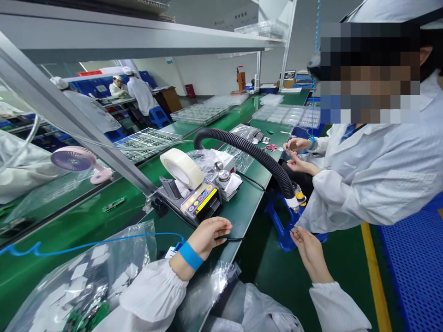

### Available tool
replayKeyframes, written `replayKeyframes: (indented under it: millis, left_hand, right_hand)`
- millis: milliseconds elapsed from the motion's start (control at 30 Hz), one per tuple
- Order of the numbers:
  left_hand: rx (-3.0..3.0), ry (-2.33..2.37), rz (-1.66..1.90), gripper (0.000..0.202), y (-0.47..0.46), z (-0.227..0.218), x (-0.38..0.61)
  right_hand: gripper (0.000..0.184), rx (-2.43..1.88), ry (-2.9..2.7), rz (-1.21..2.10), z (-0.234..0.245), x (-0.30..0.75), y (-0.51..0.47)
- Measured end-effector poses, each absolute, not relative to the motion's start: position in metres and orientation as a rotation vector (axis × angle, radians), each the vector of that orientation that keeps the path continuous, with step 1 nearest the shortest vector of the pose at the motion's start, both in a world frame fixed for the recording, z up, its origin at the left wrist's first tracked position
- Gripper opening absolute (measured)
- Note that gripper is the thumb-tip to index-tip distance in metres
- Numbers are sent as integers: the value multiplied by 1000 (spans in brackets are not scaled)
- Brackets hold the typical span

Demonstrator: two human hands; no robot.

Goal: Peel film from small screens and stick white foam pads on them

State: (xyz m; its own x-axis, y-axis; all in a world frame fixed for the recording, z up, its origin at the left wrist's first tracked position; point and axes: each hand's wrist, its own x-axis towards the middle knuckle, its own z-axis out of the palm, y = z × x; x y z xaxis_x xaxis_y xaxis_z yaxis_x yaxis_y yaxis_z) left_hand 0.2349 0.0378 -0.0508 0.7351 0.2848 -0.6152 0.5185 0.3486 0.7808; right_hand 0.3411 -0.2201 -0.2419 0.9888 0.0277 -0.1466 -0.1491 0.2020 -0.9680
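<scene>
My left hand point(210, 234), with a blue wrist strap point(190, 255) and its coiled blue cord, rests at the green bench's front edge, just in front of the tape dispenser point(202, 199). Its fingers are curled over a thin black tool point(232, 239) that sticks out to the right. My right hand point(307, 246) reaches out over the gap beside the bench, close to a co-worker's white sleeve. Its fingertips are pinched together on something small that I cannot make out.
A big roll of clear tape point(181, 168) sits on the dispenser. A black ribbed hose point(249, 148) arcs over the bench point(79, 221). A co-worker in a white coat point(377, 175) sits to the right. A plastic bag of circuit boards point(86, 281) lies near left, a pink fan point(80, 161) behind.
</scene>
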Motion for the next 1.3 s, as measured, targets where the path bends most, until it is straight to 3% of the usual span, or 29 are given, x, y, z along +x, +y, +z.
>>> replayKeyframes:
  millis: [367,567,700,1100,1300]
  left_hand:
    - [1075,776,-191,18,29,-38,179]
    - [921,540,-184,41,14,-21,126]
    - [862,300,-115,55,8,-11,90]
    - [744,308,191,43,-24,-4,-1]
    - [768,430,312,34,-21,-21,-25]
  right_hand:
    - [23,-1481,-500,72,-146,264,-174]
    - [23,-1336,-1135,-172,-84,241,-123]
    - [24,-1205,-1270,-212,-57,219,-96]
    - [32,-890,-1526,27,-48,136,-87]
    - [24,-1349,-1231,-101,-85,186,-87]
